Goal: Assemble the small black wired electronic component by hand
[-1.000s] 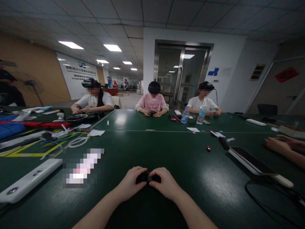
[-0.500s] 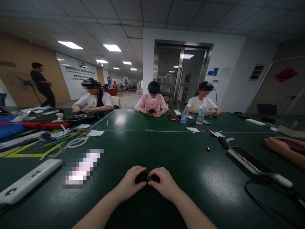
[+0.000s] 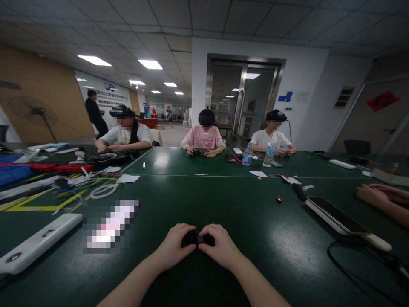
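A small black object (image 3: 197, 239) is held between my two hands, low in the middle of the view, just over the green table (image 3: 204, 200). My left hand (image 3: 179, 244) has its fingers and thumb curled round the object's left end. Around its right end, my right hand (image 3: 219, 245) is closed in the same way. The fingertips of both hands nearly meet at the object's middle. Most of the object is hidden by the fingers, and its exact kind cannot be made out.
A lit phone (image 3: 113, 226) and a white power bank-like device (image 3: 41, 243) lie left. Cables (image 3: 104, 191) are beyond. Rightward are a dark-screened device (image 3: 338, 215), a red item (image 3: 279, 199) and a person's hands (image 3: 373, 195). Two bottles (image 3: 270, 154) and three seated people are across the table.
My hands and the black object look unmoved. In the background a walking person has moved to the right, and the person in pink has lowered a dark object toward the table.
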### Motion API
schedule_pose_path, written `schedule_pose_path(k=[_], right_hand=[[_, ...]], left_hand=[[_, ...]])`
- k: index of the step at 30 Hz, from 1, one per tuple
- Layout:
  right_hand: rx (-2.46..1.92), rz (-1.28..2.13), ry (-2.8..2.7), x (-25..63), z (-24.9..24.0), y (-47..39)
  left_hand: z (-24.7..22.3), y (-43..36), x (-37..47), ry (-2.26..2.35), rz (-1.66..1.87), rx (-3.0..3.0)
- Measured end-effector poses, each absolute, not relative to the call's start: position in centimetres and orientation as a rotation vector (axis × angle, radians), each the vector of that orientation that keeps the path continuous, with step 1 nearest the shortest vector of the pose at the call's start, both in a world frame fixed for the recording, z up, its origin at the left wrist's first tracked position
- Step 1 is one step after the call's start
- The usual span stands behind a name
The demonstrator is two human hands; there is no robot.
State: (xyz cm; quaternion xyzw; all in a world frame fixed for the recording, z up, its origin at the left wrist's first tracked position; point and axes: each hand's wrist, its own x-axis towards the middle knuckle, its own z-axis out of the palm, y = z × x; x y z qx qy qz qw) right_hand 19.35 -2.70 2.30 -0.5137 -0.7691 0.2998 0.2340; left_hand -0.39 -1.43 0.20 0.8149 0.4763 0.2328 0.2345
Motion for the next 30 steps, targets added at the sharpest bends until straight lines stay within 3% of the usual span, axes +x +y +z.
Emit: schedule_pose_path(k=[30], right_hand=[[-1.448, 0.835, -2.109, 19.45, 2.09, -2.62]], left_hand=[[-0.08, -1.31, -0.62, 1.280, 0.635, 2.244]])
